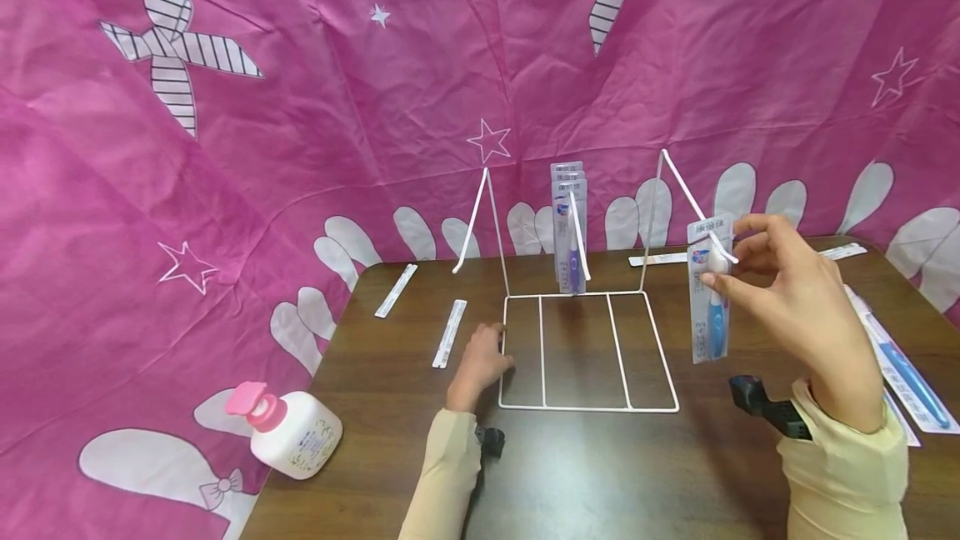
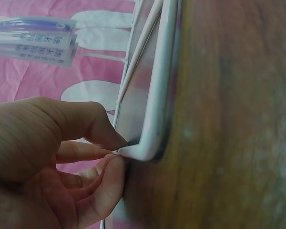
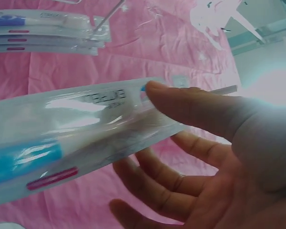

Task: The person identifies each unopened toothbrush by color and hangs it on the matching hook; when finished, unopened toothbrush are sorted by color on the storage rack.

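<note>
1. The right hand (image 1: pixel 798 294) pinches the pack (image 1: pixel 697 340) near its top, thumb in front and fingers behind, a narrow grip.
2. The left hand (image 1: pixel 480 359) pinches the white wire of the rack (image 1: pixel 588 410) at the left of its base; the left wrist view shows the fingertips at a bent corner.
3. The pack hangs upright at the right hook (image 1: pixel 681 182), whose tip crosses in front of its top. Whether the wire goes through a hole there, I cannot tell.
4. To seat it well, I would keep the pack's top square to the wire, slide it back along the slope towards the upright, and let go only once the hook bears its weight.
5. The left hand's hold should matter: the wire looks thin, and a push on 1 side could shift or tip the rack.
6. The clear pack holds a brush with a blue handle (image 1: pixel 717 327).
7. On the centre hook (image 1: pixel 577 232) hang 3 packs (image 1: pixel 560 248) in a row; the front pack holds a purple brush (image 1: pixel 574 271).
8. At the far right, a larger pack (image 1: pixel 903 369) on the table (image 1: pixel 585 482) also shows a blue brush.
9. At the left stands a white bottle (image 1: pixel 303 440) with a pink pump (image 1: pixel 247 398); its contents are hidden.
</note>
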{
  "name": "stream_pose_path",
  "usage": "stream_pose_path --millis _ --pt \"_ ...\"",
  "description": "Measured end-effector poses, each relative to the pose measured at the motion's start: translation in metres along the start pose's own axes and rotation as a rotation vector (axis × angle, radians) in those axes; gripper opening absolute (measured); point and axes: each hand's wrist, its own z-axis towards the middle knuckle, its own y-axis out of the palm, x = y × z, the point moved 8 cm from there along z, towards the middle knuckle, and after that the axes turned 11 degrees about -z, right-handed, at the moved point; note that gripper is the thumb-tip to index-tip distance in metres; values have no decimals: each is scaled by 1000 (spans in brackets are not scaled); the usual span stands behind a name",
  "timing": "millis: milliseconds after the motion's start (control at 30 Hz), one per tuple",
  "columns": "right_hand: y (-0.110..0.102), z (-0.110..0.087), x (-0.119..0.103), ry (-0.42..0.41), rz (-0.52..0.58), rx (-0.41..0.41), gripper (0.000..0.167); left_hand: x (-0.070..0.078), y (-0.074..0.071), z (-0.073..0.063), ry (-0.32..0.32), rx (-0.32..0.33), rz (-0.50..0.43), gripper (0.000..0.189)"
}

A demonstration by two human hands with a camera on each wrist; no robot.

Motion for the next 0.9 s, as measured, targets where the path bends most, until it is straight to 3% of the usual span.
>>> stream_pose_path --millis 600,900 --pt "12 28 11 -35 17 55 61 2 3 8 -2 0 8 61" --pt "24 43 13 -84 68 112 60 -4 1 4 -18 5 -7 61"
